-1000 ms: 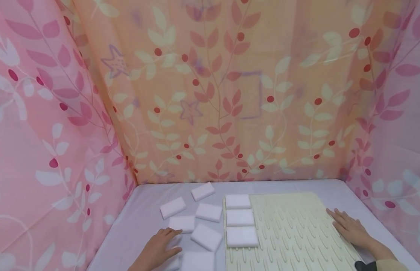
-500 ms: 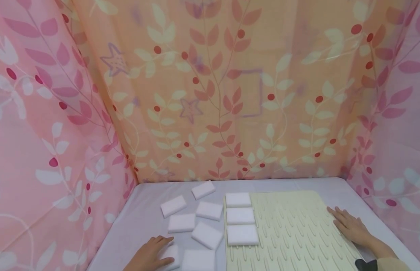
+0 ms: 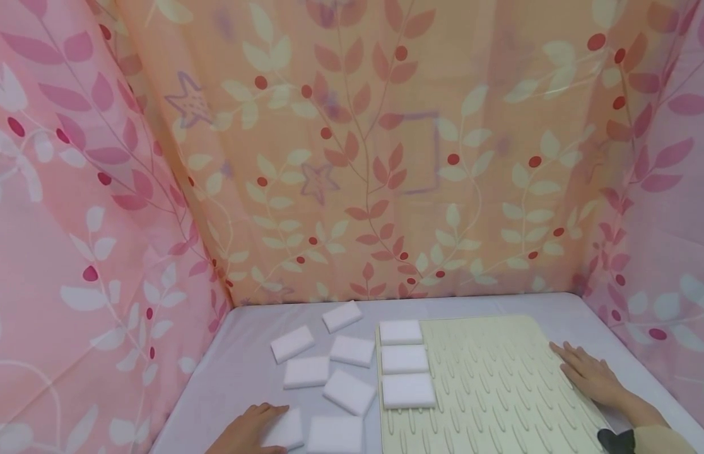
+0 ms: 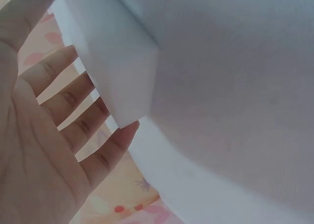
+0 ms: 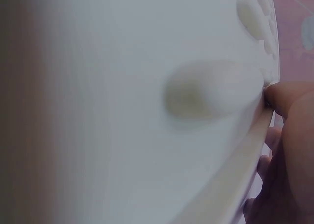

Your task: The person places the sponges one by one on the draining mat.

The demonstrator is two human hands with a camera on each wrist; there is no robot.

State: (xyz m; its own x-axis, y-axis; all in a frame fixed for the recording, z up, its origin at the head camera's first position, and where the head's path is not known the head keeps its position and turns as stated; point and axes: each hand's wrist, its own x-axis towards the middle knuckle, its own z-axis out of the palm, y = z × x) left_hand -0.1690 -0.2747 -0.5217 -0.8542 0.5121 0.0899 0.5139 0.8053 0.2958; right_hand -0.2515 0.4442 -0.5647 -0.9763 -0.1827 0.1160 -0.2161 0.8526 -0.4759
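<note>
At the lower left of the head view, my left hand point(image 3: 245, 431) is at a white sponge block point(image 3: 287, 429), forefinger by its far side and thumb by its near side. In the left wrist view its spread fingers point(image 4: 81, 123) touch the edge of the white block point(image 4: 117, 72). My right hand point(image 3: 592, 377) lies with extended fingers along the right edge of a cream ridged mat point(image 3: 494, 378). The right wrist view has the thumb point(image 5: 282, 96) against the mat's rim point(image 5: 221, 185). Three sponges, one of them nearest me point(image 3: 409, 391), form a column on the mat's left side.
Several loose sponges lie left of the mat, among them a tilted one point(image 3: 349, 392), a middle one point(image 3: 306, 372) and a far one point(image 3: 342, 316). Another sponge point(image 3: 335, 435) sits at the front. Floral curtains point(image 3: 352, 157) enclose the white table point(image 3: 244, 328).
My left hand has moved back toward me and down, from over the loose sponges to the front left one. The right hand has stayed at the mat's edge.
</note>
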